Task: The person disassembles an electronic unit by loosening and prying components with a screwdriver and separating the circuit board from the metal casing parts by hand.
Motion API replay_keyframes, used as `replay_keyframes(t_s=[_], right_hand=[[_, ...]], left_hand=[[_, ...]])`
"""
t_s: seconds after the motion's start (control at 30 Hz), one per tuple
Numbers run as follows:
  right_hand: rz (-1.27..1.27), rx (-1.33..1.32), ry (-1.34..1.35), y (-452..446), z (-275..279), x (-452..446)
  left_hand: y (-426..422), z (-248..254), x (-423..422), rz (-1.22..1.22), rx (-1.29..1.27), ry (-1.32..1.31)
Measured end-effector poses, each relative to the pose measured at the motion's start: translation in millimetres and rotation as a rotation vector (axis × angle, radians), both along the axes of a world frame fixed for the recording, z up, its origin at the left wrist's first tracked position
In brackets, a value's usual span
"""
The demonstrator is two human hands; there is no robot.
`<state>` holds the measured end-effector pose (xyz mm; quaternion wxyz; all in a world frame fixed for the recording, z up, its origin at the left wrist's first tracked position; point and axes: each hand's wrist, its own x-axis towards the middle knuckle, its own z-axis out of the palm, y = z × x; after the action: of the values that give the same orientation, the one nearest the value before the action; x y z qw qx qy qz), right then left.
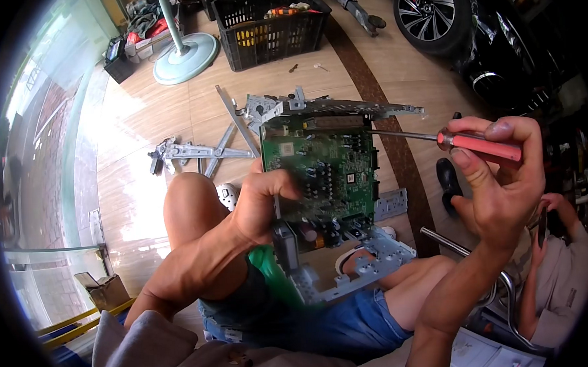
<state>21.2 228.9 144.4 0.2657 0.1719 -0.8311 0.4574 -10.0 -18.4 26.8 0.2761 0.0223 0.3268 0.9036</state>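
Observation:
My left hand (259, 201) grips the left side of a green circuit board (333, 172), thumb across its face. The board sits in a metal frame (357, 272) that I hold up above my lap. In my right hand (500, 181) is a screwdriver (479, 146) with a red handle, fingers closed round it. Its thin shaft points left, and the tip is near the upper right of the board, by a long metal-cased connector (334, 122). Whether the tip touches anything I cannot tell.
Scissor-like metal linkages (204, 150) lie on the tiled floor beyond the board. Farther back stand a black crate (267, 30) and a round pale stand base (187, 58). A car wheel (427, 10) is at upper right. Another person (564, 283) sits at right, near a curved metal tube (509, 292).

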Motion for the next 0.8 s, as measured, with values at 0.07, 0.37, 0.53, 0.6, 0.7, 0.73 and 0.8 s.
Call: replay_keyframes(t_s=[0.07,0.37,0.53,0.6,0.7,0.73,0.8], right_hand=[[0.007,-0.01,0.005,-0.2,-0.5,-0.6],[0.024,0.03,0.02,4.7,-2.3,-3.0],[-0.026,0.052,-0.161,5.4,1.0,3.0],[-0.002,0.113,-0.129,4.9,4.4,3.9],[0.056,0.223,0.016,2.9,13.8,8.2],[0.059,0.298,0.056,6.5,24.4,14.1],[0.041,0.417,0.129,22.1,41.8,28.9]], left_hand=[[-0.6,-0.3,-0.3,0.005,-0.007,0.01],[0.8,-4.2,-2.2,-0.008,-0.019,0.051],[-1.1,-7.3,-4.6,0.001,0.024,-0.074],[-3.2,-10.3,-9.8,0.008,0.04,-0.154],[-5.8,-7.7,-13.0,0.004,0.094,-0.163],[-5.8,-5.1,-13.0,0.015,0.118,-0.144],[-4.9,-2.0,-12.9,0.033,0.17,-0.114]])
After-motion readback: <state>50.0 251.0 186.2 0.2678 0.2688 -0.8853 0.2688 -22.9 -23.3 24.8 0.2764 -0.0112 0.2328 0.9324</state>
